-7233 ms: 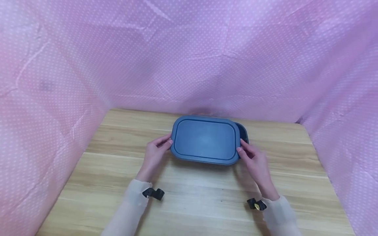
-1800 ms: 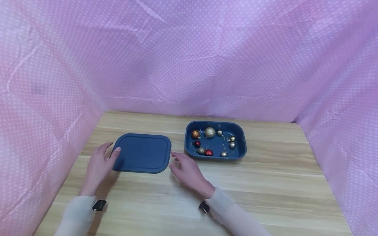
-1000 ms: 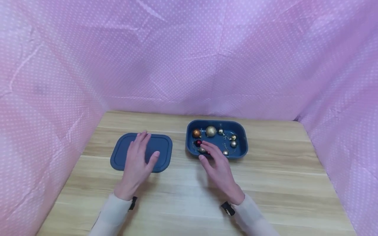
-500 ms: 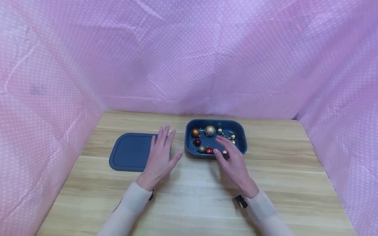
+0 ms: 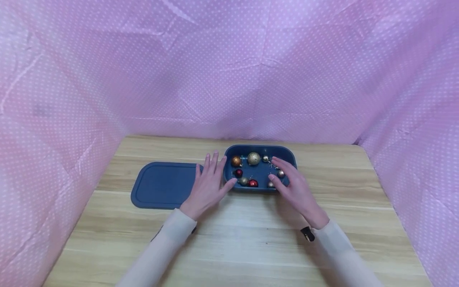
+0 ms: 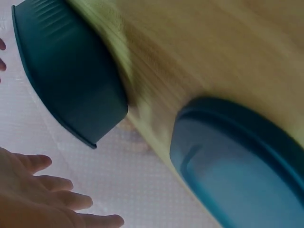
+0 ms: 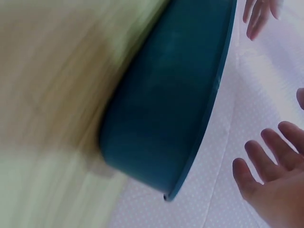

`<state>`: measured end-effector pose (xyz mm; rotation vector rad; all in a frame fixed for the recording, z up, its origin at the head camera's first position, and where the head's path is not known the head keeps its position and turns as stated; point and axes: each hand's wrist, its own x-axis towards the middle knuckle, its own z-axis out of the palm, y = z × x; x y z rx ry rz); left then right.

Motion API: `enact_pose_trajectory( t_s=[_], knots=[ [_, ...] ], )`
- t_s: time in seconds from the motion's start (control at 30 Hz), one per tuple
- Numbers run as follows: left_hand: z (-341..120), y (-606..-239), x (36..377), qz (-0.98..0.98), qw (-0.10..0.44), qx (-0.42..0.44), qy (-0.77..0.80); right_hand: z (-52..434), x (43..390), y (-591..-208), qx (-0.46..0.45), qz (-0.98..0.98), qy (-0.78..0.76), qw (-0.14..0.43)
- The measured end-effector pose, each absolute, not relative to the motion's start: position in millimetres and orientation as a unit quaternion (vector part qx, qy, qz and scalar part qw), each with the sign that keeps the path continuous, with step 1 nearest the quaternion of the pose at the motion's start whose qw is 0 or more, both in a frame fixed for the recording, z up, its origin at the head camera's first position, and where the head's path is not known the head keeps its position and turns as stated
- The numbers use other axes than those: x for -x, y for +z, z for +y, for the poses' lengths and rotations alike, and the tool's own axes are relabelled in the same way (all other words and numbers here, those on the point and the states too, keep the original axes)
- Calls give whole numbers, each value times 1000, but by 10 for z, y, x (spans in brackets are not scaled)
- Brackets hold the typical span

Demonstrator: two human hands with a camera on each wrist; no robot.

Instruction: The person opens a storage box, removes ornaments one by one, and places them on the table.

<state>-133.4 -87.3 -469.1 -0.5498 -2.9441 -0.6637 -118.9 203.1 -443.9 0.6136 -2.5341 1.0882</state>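
Dark blue all over, the box (image 5: 259,172) stood without its cover on the wood-grained worktop (image 5: 229,247), baubles scattered over its floor. An orange bauble (image 5: 236,161) and a large glittery gold bauble (image 5: 254,158) lay along the far side of the box, with a small shiny gold bauble (image 5: 265,158) to their right. Toward the box's near left corner sat a dark red bauble (image 5: 238,173), a dull gold bauble (image 5: 243,181) and a bright red bauble (image 5: 252,183).

The right hand (image 5: 295,189) hovered over the right end of the box, fingers loosely bent, its grip released and holding nothing (the wrist view showed the fingertips apart from the rim). Beneath it, a pale bauble (image 5: 281,173) was partly hidden. At the left end of the box was the left hand (image 5: 210,185), fingers spread, its grip likewise released. Behind that hand, left of the box, the matching lid (image 5: 161,185) lay flat. Pink dotted cloth (image 5: 244,79) hung beyond the box and to either side.

As for trouble, round baubles seemed apt to roll if a fingertip nudged them, and the thin loops at the box's right end could have snagged one another, dragging up a second bauble. A knuckle catching the rim might have shoved or tipped the box.
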Motion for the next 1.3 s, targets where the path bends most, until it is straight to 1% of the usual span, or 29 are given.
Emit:
enact_pose_trajectory(
  t_s=[0.4,0.67,1.03,1.3],
  knots=[
    [-758,-4796,1508,-966,-5,152,-209,2108,1405,-4324,-264,-896,339,113],
    [-724,-4883,1538,-970,0,141,-196,2085,1556,-4262,-275,-908,310,57],
    [-686,-4936,1570,-970,0,141,-199,2041,1729,-4233,-302,-910,282,29],
    [-660,-4940,1564,-969,-11,138,-202,2010,1859,-4252,-317,-911,263,1]
  ],
)
